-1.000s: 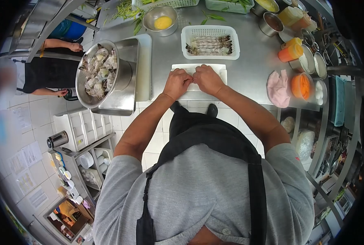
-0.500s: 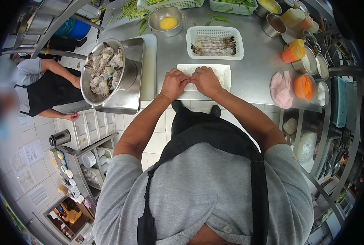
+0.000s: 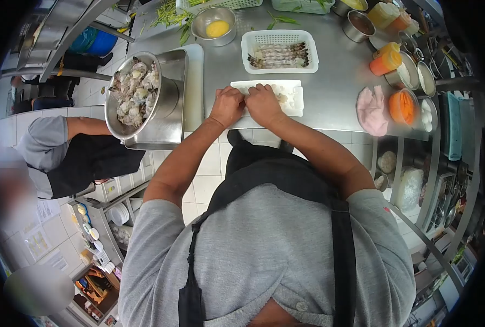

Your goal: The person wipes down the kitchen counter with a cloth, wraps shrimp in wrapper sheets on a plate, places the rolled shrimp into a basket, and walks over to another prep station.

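Note:
My left hand [image 3: 227, 105] and my right hand [image 3: 263, 106] meet over the near-left part of a white tray [image 3: 300, 99], their fingertips closed together. Whatever they pinch is hidden by the fingers. Some pale, translucent pieces [image 3: 281, 97] lie in the tray, right of my right hand. Just beyond it, a white perforated basket [image 3: 314, 60] holds a row of peeled prawns [image 3: 278, 56] with their tails on. To the left, a tilted metal bowl [image 3: 109, 111] is heaped with grey prawns [image 3: 137, 95].
A steel bowl of yellow liquid [image 3: 217, 29] stands at the back, near green stalks [image 3: 171, 15]. A pink cloth [image 3: 372, 111], an orange tub [image 3: 401, 110] and squeeze bottles [image 3: 385, 60] line the right. A white board [image 3: 195, 87] lies left; a co-worker's apron [image 3: 98, 158] shows beyond.
My hands stay close together over the tray, with the fingers curled tighter. The view has shifted slightly. The co-worker on the left has moved and leans nearer the metal bowl.

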